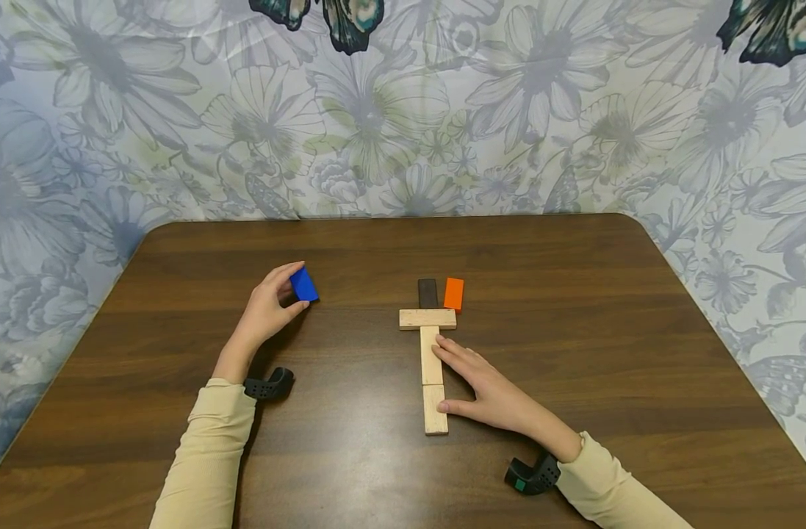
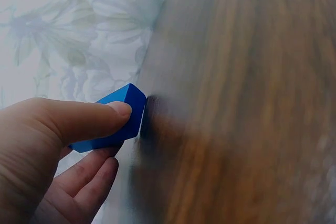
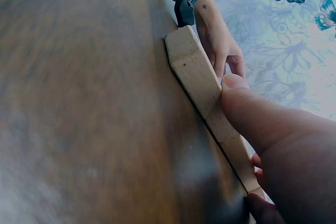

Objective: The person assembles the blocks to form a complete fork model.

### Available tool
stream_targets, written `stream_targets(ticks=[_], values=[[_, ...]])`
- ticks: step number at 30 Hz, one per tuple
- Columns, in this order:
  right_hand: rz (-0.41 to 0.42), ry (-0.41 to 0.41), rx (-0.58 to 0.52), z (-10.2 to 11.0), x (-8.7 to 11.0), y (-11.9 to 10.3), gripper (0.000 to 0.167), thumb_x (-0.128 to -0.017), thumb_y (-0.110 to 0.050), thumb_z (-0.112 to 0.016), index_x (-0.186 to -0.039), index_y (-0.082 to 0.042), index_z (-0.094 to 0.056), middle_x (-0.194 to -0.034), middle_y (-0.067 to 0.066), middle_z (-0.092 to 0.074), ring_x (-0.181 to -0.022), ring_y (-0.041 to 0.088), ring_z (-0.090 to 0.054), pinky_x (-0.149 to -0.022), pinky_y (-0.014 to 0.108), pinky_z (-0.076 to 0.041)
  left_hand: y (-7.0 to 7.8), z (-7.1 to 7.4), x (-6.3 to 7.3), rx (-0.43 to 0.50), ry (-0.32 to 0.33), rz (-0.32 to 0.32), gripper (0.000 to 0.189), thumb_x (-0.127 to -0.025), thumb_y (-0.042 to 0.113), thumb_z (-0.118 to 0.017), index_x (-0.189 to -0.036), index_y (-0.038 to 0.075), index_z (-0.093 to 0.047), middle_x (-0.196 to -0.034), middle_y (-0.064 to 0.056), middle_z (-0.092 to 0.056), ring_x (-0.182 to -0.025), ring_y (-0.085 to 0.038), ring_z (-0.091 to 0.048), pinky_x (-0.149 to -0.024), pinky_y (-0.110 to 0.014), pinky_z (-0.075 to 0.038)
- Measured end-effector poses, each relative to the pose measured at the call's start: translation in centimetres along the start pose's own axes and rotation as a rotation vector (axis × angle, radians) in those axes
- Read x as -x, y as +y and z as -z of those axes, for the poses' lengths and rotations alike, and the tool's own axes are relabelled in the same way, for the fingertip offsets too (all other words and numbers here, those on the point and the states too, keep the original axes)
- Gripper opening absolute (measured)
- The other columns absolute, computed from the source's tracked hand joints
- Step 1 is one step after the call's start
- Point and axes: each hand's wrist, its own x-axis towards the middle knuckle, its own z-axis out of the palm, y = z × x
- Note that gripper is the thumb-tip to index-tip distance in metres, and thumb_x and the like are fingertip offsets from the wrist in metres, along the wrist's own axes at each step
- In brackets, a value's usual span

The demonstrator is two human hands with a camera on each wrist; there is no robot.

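Note:
A blue block [image 1: 304, 284] is pinched between the thumb and fingers of my left hand [image 1: 265, 312], left of the wooden pieces. In the left wrist view the blue block [image 2: 132, 109] has angled faces; whether it touches the table I cannot tell. My right hand [image 1: 491, 389] rests along the right side of two plain wooden blocks laid end to end, the upper block [image 1: 431, 355] and the lower block [image 1: 435, 419]. Its fingertips and thumb touch them, spread apart. A crosswise wooden block [image 1: 419, 319] caps the line, making a T.
Beyond the crosswise block stand a dark block [image 1: 427, 293] and a slightly tilted orange block [image 1: 453, 292], with a small gap between them. Everything lies on a brown wooden table [image 1: 574, 294]. Behind its far edge hangs a flowered cloth [image 1: 403, 132].

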Motion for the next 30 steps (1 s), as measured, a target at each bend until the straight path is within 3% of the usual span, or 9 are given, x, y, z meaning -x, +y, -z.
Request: stream_targets(ticks=[10, 17, 23, 27, 30], values=[[0.005, 0.005, 0.007, 0.1, 0.1, 0.0, 0.079, -0.086, -0.039, -0.067, -0.148, -0.008, -0.028, -0.153, 0.007, -0.018, -0.138, 0.021, -0.016, -0.109, 0.044, -0.013, 0.3, -0.1, 0.0, -0.006, 0.038, -0.021, 0.058, -0.082, -0.009, -0.066, -0.136, -0.003, -0.045, -0.135, -0.022, -0.041, -0.105, -0.039, -0.053, -0.089, -0.050, -0.044], [0.008, 0.006, 0.009, 0.0, 0.0, 0.1, 0.080, -0.086, -0.040, -0.067, -0.148, -0.008, -0.028, -0.153, 0.006, -0.017, -0.138, 0.022, -0.017, -0.109, 0.044, -0.013, 0.7, -0.3, 0.1, -0.017, 0.105, 0.007, 0.047, -0.085, -0.004, -0.065, -0.130, -0.002, -0.053, -0.126, -0.021, -0.051, -0.092, -0.034, -0.058, -0.081, -0.049, -0.048], [-0.003, -0.003, 0.009, 0.0, 0.0, 0.1, 0.079, -0.087, -0.041, -0.066, -0.148, -0.009, -0.027, -0.154, 0.004, -0.016, -0.139, 0.018, -0.015, -0.110, 0.043, -0.012, 1.3, -0.8, -0.1, -0.021, 0.182, 0.061, 0.038, -0.086, 0.001, -0.066, -0.123, 0.002, -0.061, -0.103, -0.019, -0.061, -0.076, -0.028, -0.060, -0.064, -0.036, -0.050], [-0.004, -0.001, 0.008, 0.0, 0.0, 0.1, 0.079, -0.086, -0.041, -0.066, -0.148, -0.009, -0.028, -0.154, 0.005, -0.016, -0.139, 0.018, -0.015, -0.110, 0.043, -0.012, 2.0, -1.3, -0.3, 0.004, 0.227, 0.094, 0.033, -0.087, 0.006, -0.067, -0.120, 0.004, -0.064, -0.085, -0.017, -0.065, -0.062, -0.021, -0.057, -0.049, -0.024, -0.042], [-0.001, 0.000, 0.006, 0.0, 0.1, 0.1, 0.080, -0.086, -0.040, -0.066, -0.148, -0.009, -0.028, -0.154, 0.006, -0.016, -0.139, 0.019, -0.015, -0.110, 0.043, -0.012, 2.7, -1.7, -0.5, 0.053, 0.227, 0.120, 0.033, -0.088, 0.009, -0.067, -0.121, 0.005, -0.064, -0.082, -0.016, -0.065, -0.054, -0.017, -0.052, -0.044, -0.022, -0.038]])
